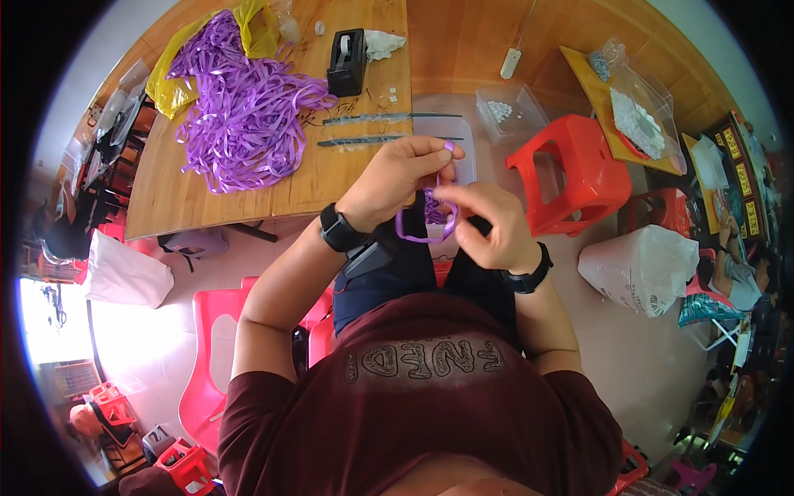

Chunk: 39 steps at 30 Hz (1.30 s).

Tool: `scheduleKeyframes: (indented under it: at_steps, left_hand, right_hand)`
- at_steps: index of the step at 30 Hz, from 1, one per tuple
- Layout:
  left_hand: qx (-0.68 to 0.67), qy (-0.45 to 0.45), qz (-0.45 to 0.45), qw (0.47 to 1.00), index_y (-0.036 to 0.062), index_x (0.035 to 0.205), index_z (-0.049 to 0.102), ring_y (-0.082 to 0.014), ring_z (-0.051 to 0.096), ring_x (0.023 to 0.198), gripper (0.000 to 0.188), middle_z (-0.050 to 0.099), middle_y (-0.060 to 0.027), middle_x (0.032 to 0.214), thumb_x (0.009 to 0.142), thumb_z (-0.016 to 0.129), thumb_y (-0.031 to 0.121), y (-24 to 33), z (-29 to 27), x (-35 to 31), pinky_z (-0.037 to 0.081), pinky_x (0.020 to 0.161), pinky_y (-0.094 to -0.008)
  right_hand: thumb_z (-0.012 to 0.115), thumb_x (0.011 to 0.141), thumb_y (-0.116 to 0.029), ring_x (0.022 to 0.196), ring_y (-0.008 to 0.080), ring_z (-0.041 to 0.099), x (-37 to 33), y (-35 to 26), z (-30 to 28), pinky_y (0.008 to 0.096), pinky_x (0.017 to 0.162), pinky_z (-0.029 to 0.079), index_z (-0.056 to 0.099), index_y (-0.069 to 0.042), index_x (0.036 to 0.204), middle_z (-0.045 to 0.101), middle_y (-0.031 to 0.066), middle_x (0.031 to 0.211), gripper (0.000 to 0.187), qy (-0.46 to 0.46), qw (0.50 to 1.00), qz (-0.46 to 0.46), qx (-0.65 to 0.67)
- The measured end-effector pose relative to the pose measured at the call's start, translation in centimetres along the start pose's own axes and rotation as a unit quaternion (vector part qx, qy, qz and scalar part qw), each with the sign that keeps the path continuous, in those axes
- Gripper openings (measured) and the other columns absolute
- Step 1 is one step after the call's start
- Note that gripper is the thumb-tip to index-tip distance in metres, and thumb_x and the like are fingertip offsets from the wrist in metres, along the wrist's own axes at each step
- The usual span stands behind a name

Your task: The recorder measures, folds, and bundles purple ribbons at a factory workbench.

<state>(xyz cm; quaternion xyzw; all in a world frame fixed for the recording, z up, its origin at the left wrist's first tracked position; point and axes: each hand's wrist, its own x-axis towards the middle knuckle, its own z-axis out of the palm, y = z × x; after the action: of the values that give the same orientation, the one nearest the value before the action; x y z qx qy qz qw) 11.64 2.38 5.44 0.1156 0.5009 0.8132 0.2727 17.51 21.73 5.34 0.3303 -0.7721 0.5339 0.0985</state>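
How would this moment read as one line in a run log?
Left hand: pinches purple ribbon; Right hand: at the ribbon's loop, thumb apart; Table: heap of purple ribbons, black tape dispenser

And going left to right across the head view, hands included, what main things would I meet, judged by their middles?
White bag, purple ribbon pile, black tape dispenser, left hand, right hand, red stool, whitish plastic bag.

Wooden table [157, 194]; red stool [597, 169]; pale floor [600, 351].
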Motion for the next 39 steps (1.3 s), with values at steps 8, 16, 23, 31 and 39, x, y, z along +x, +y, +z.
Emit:
scheduleKeyframes:
  at_steps: [8,16,23,31,39]
  left_hand:
    - [0.09,-0.049,-0.123,0.987,-0.0024,0.102,0.068,-0.0032,0.039,0.051,0.02,0.05,0.0046,0.064,0.092,0.055,0.01,2.0,0.0,-0.6,0.029,0.045,-0.0209]
    - [0.229,0.044,-0.068,0.97,0.0021,0.089,0.061,0.0014,0.024,0.046,0.013,0.034,0.012,0.059,0.094,0.056,0.013,4.7,-1.6,-1.3,0.015,0.043,-0.0208]
    - [0.114,0.127,-0.032,0.985,0.0049,0.082,0.056,-0.0014,0.026,0.045,0.013,0.035,0.0082,0.058,0.094,0.053,0.011,3.6,-5.2,-1.2,0.016,0.042,-0.022]
    - [0.087,0.125,0.041,0.988,0.0029,0.08,0.057,-0.0065,0.034,0.048,0.014,0.04,0.0041,0.059,0.09,0.054,0.012,2.0,-6.8,-0.5,0.025,0.046,-0.0246]
    - [0.489,-0.032,0.121,0.863,0.0007,0.102,0.069,-0.024,0.065,0.079,0.02,0.068,-0.0105,0.085,0.088,0.061,0.014,-1.1,-2.9,-1.8,0.052,0.074,-0.0328]
  right_hand:
    - [0.054,0.1,-0.016,0.092,0.0108,0.058,2.5,4.2,0.2,0.0267,0.083,0.048,0.058,-0.003,0.129,0.064,0.006,0.107,0.032,0.076,0.927,0.139,0.341]
    - [0.048,0.105,-0.031,0.057,0.0113,0.047,0.3,7.5,-2.2,0.0311,0.072,0.05,0.063,0.001,0.107,0.05,-0.0001,0.064,0.036,-0.07,0.87,0.228,0.432]
    - [0.063,0.098,-0.02,0.053,0.0051,0.04,-0.7,6.7,-4.3,0.0234,0.06,0.046,0.067,0.001,0.097,0.045,-0.0048,0.062,0.021,-0.02,0.908,0.287,0.306]
    - [0.066,0.093,-0.011,0.071,0.0075,0.054,-0.3,8.2,-4.5,0.0218,0.064,0.043,0.069,0.001,0.106,0.061,0.0002,0.082,0.018,0.045,0.969,0.225,0.096]
    - [0.064,0.091,-0.006,0.077,0.0248,0.063,1.7,10.7,-4.5,0.0307,0.069,0.049,0.071,-0.005,0.104,0.064,0.0109,0.087,0.016,0.084,0.97,0.128,-0.189]
